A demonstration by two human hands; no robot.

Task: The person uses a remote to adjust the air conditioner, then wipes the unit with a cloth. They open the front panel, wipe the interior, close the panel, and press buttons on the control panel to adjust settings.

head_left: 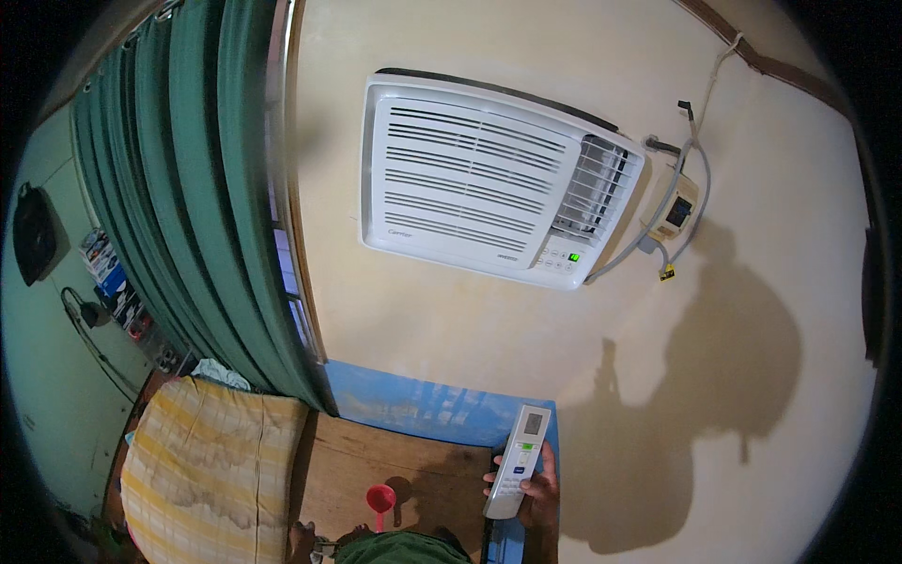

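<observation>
My right hand is closed around a white air conditioner remote control. The remote stands tilted, with its small grey screen at the top and a green and a dark blue button below. The thumb lies over its lower buttons, and other fingertips show along its left side. At the lower edge, what looks like my left hand hangs low beside the mattress, dark and partly cut off; its fingers are not clear. Up on the wall, a white window-type air conditioner shows a lit green display.
A green curtain hangs at the left beside a window. Below it lies a yellow checked, stained mattress. A red dipper is on the wooden floor. Grey cables run by a beige breaker box on the right wall.
</observation>
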